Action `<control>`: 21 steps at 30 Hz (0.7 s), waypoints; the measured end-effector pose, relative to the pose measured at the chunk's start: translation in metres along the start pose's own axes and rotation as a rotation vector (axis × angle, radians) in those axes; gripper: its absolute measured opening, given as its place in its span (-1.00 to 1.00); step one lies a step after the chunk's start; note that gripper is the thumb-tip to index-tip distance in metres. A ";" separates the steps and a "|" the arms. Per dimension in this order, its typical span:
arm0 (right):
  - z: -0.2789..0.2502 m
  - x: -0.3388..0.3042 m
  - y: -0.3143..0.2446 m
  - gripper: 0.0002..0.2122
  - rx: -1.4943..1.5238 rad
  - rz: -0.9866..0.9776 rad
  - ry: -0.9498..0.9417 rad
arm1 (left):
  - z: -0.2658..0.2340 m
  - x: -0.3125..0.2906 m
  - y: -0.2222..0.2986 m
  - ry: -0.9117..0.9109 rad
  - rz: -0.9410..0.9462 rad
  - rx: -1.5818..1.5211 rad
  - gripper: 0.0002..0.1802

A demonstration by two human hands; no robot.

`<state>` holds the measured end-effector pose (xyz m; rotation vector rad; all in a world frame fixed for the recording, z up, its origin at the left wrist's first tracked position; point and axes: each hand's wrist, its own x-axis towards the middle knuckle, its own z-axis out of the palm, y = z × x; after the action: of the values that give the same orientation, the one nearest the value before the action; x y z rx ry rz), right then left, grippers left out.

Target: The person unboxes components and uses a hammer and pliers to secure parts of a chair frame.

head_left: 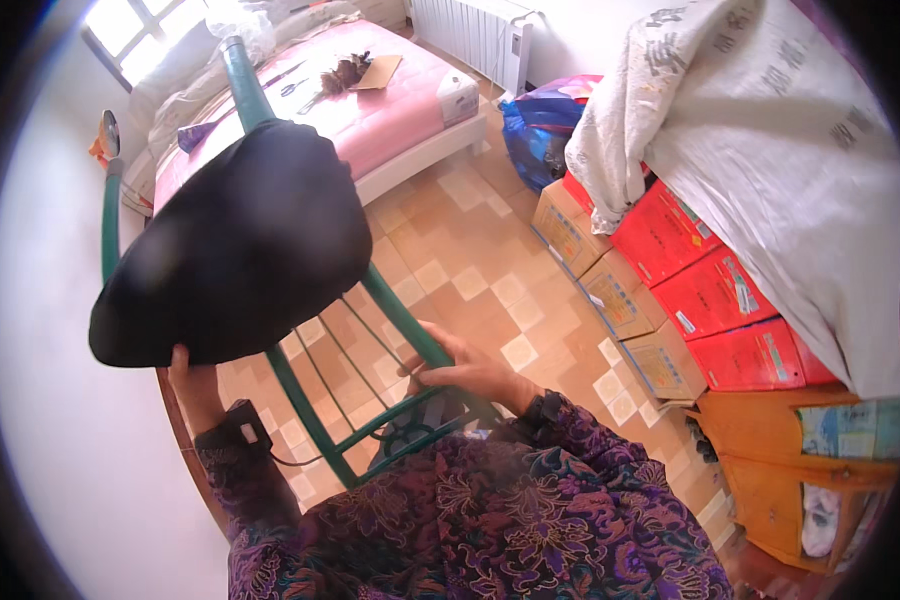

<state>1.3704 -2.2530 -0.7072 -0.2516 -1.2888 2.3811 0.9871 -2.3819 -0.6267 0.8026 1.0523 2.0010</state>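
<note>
A chair [250,240] with a black padded seat and a green metal tube frame is held tilted in front of my body. Its legs point away toward the far left, and its back, with thin rods, lies close to my chest. My left hand [194,385] grips the near left edge of the seat; the thumb shows on top and the other fingers are hidden underneath. Around the right green tube of the back, my right hand [475,372] is closed. A small dark box [248,428] with a cable sits at my left wrist.
Past the chair stands a bed [410,130] with a pink cover, near a white radiator [470,40]. On the right, red boxes [715,290] and brown cartons [620,295] are stacked under a pale cloth [770,180]. A wooden cabinet [760,490] stands nearer; a white wall [50,350] is left.
</note>
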 end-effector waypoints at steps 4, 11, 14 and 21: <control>-0.059 0.067 -0.024 -0.38 0.041 0.024 -0.085 | 0.026 0.067 -0.012 0.019 0.045 0.119 -0.31; -0.166 0.189 -0.109 -0.40 -0.172 0.039 -0.055 | 0.053 0.237 -0.058 0.141 0.079 0.106 -0.30; -0.213 0.227 -0.136 -0.49 -0.325 0.081 0.015 | 0.069 0.296 -0.072 0.081 0.035 0.092 -0.30; -0.411 0.262 -0.167 -0.67 -0.144 -0.002 0.808 | 0.119 0.430 -0.132 0.160 0.001 0.181 -0.32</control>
<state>1.3251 -1.7454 -0.7858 -1.1128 -1.0337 1.8405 0.8874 -1.9287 -0.6035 0.7449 1.3405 2.0179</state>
